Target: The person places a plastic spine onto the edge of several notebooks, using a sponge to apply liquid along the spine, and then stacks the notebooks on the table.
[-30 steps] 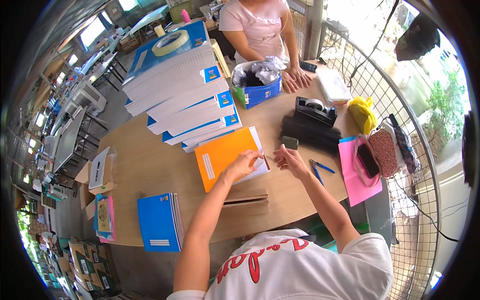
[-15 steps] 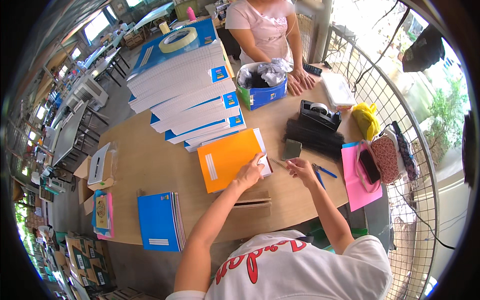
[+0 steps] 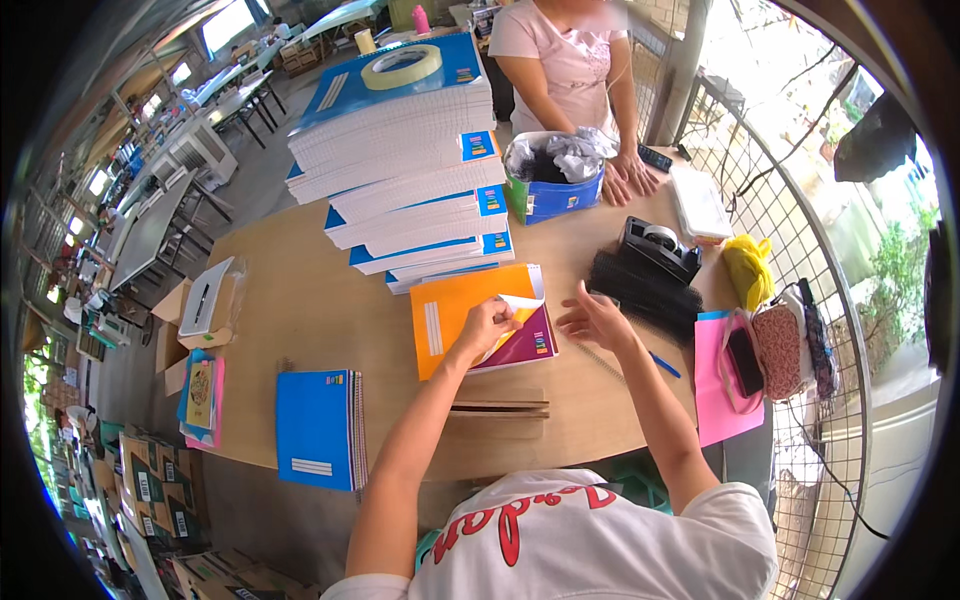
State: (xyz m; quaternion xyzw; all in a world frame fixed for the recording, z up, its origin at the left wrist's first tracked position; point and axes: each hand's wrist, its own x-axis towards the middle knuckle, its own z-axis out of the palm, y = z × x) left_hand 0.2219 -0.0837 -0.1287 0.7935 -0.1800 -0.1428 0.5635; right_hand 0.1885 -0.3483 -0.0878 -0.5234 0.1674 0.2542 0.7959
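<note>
My left hand (image 3: 487,328) pinches the lower right corner of an orange notebook cover (image 3: 450,300), curling it back so its pale underside shows. Under that lifted corner lies a maroon notebook cover (image 3: 536,342). To the right, my right hand (image 3: 597,318) hovers over the table with fingers apart and nothing in them. A thin wire coil (image 3: 603,366) lies below it on the table. Blue-handled pliers (image 3: 664,364) are partly hidden behind my right forearm. Just in front of the notebooks is a slotted wooden block (image 3: 500,410).
Tall stacks of blue notebooks (image 3: 400,150) stand behind, topped by a tape roll (image 3: 402,66). Blue coil-bound notebooks (image 3: 315,425) lie at front left. Black coils (image 3: 645,290), a tape dispenser (image 3: 660,250) and a pink folder (image 3: 712,400) sit right. Another person (image 3: 565,70) stands across the table.
My left hand has taken the orange cover's corner and folded it back, uncovering the maroon cover. The right hand has let go of the wire coil and opened.
</note>
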